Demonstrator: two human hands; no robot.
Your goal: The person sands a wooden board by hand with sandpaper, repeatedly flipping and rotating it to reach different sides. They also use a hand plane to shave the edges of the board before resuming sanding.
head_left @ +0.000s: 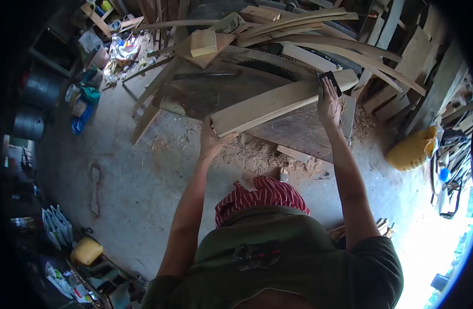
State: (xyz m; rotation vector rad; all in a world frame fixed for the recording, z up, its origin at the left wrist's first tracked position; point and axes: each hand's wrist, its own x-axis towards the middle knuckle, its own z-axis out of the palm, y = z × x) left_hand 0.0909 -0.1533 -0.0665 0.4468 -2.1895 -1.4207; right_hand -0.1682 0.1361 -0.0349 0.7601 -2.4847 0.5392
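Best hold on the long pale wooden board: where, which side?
Probably the near left end of the long pale wooden board, coming from the left: it ends blunt, with opposed edges to pinch; a flat black pad sits near the far end.

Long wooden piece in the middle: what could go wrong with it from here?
The long wooden piece might pivot or slip if the left hand loosens at the near end.
The right hand's fingers could slide off the dark flat item onto a rough edge.
The far end looks close to the curved strips; a knock could shift that loose-looking pile.
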